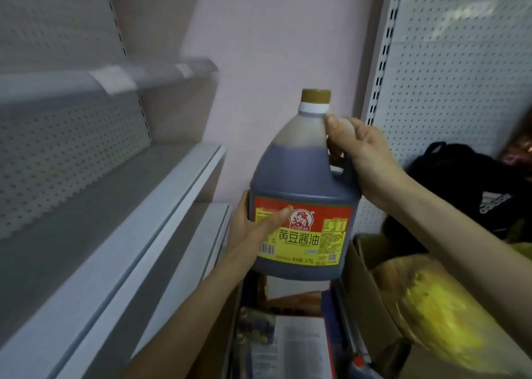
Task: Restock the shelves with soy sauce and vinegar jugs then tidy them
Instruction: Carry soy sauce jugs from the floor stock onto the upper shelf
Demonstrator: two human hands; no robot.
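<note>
A large jug of dark soy sauce (299,177) with a brown cap and a red and yellow label hangs upright in mid-air at the centre. My right hand (362,154) grips its handle near the neck. My left hand (253,232) holds the jug's lower left side, thumb lying across the label. The grey shelves (121,194) to the left of the jug hold nothing in view.
Below the jug stand cardboard boxes (371,281) with packaged goods and a blurred yellow pack (440,309). A black bag (466,183) lies at the right against a white pegboard panel (460,62). A pink wall is behind.
</note>
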